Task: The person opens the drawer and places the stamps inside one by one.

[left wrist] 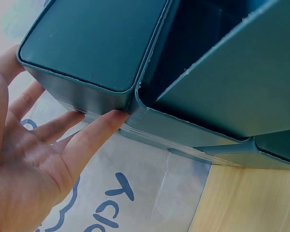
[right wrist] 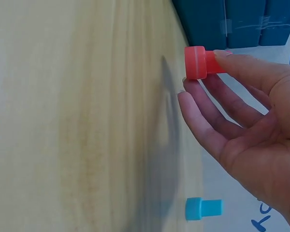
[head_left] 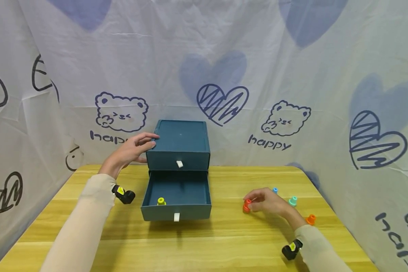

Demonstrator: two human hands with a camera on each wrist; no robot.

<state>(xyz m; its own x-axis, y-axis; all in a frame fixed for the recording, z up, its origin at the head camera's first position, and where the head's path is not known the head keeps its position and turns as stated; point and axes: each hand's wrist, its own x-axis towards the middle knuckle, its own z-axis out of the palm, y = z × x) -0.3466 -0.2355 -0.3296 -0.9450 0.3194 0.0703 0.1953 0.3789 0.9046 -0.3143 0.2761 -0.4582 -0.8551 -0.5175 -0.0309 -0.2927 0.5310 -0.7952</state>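
Note:
My right hand (head_left: 268, 203) pinches a small red stepped cylinder, like a stubby peg (head_left: 246, 206), between thumb and fingers. In the right wrist view the red peg (right wrist: 195, 63) is lifted off the wooden tabletop, its wide end pointing away from the palm. My left hand (head_left: 130, 151) touches the left side of a dark teal drawer cabinet (head_left: 181, 136), fingers extended along its upper part. The lower drawer (head_left: 193, 212) is pulled out, and a yellow peg (head_left: 161, 201) lies inside near its front. The upper drawer (head_left: 161, 160) is closed.
Around the right hand on the wooden table (head_left: 224, 241) stand a blue peg (head_left: 275, 190), partly hidden, a mint-green peg (head_left: 293, 201) and an orange peg (head_left: 311, 219). A patterned white cloth (head_left: 176, 87) hangs behind the table and at both sides.

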